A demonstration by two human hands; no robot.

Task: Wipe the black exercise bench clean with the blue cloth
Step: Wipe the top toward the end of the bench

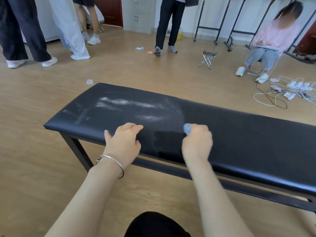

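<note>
The black exercise bench [239, 134] runs from centre left to the right edge. White powder [130, 105] streaks its left half, and a darker wiped patch lies between my hands. My right hand [196, 142] is blurred and closed around the blue cloth [187, 128], of which only a small wad shows past the fingers, pressed on the bench top. My left hand [124, 141], a silver bangle on its wrist, rests flat on the bench's near edge with fingers spread and holds nothing.
Wooden floor all around. Several people stand at the back; one sits at the right [270, 45]. A small folding stool [207, 59] stands behind the bench. Cables and chargers [290, 91] lie on the floor at right. Metal racks line the back wall.
</note>
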